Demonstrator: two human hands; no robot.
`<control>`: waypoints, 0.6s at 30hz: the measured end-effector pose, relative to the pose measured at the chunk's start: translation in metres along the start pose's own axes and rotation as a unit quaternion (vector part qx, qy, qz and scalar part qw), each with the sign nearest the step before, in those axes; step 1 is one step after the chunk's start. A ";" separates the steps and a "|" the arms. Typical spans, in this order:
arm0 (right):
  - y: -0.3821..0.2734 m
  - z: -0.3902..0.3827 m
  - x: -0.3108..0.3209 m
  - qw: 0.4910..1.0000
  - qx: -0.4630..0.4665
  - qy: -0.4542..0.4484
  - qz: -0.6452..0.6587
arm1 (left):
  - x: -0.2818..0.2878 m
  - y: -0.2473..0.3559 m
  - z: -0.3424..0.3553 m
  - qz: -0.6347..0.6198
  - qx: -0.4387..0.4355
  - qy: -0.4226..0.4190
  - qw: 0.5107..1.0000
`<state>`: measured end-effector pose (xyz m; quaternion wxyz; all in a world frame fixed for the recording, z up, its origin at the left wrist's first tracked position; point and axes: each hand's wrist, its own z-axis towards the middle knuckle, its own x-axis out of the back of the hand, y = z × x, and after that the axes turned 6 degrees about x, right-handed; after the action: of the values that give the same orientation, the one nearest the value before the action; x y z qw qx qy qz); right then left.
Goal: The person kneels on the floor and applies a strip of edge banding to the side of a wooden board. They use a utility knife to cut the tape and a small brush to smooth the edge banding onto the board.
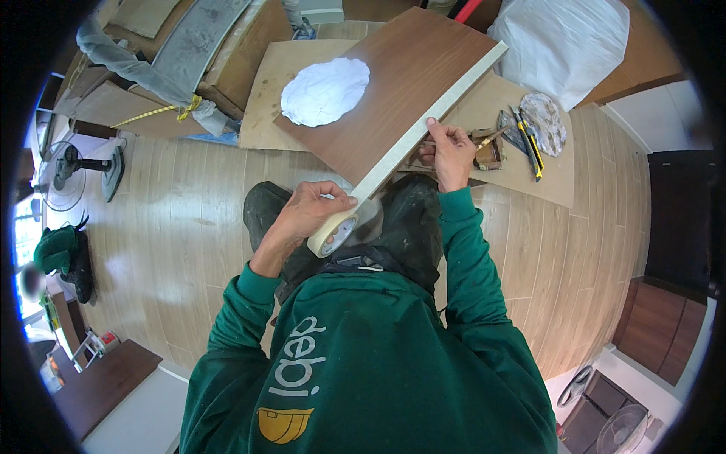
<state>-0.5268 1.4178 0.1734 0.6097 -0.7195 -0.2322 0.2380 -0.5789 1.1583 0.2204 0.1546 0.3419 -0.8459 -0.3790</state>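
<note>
A brown wood-grain board [401,83] lies at a slant in front of me, a pale strip [427,140] running along its near right edge. My left hand [306,208] is closed on a roll of cream masking tape [333,235] by the board's near corner, with thumb and fingertips at the end of the strip. Farther up that edge, my right hand [452,155] presses its thumb on the strip while the other fingers curl by the board's side. A crumpled white cloth [325,91] rests on the board's left part.
Under the board is a cardboard sheet [560,181]. On it, to the right, are a yellow-and-black utility knife [528,144], a small wooden box [489,157] and a stained rag [543,125]. A white plastic bag [563,45] stands behind. Fan [72,166] at left.
</note>
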 end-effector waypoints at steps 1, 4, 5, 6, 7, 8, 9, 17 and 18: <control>0.000 0.000 0.000 1.000 0.001 -0.001 -0.002 | 0.000 0.000 0.000 -0.005 0.007 -0.002 1.000; 0.000 0.000 0.000 1.000 0.004 -0.004 -0.002 | 0.000 0.000 0.000 0.000 0.003 0.002 1.000; 0.000 0.000 0.000 1.000 0.004 -0.005 0.001 | 0.000 0.000 0.000 0.001 0.001 0.000 1.000; 0.000 0.000 0.000 1.000 0.004 -0.005 -0.001 | 0.000 -0.001 0.000 -0.001 0.003 -0.002 1.000; -0.001 -0.001 0.000 1.000 0.005 -0.005 -0.001 | 0.001 -0.001 0.000 -0.006 0.004 -0.006 1.000; -0.001 -0.001 0.000 1.000 0.005 -0.004 -0.002 | 0.001 -0.001 0.001 -0.005 0.004 -0.005 1.000; -0.001 -0.001 0.000 1.000 0.005 -0.004 -0.001 | 0.001 -0.001 0.001 -0.007 0.002 -0.007 1.000; -0.001 -0.001 -0.001 1.000 0.002 0.002 -0.007 | 0.002 0.000 0.000 -0.007 0.006 -0.006 1.000; -0.001 -0.001 0.000 1.000 0.001 0.002 -0.006 | 0.002 0.001 0.000 -0.009 0.008 -0.008 1.000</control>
<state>-0.5266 1.4170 0.1745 0.6121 -0.7183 -0.2349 0.2329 -0.5803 1.1571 0.2211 0.1420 0.3482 -0.8468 -0.3763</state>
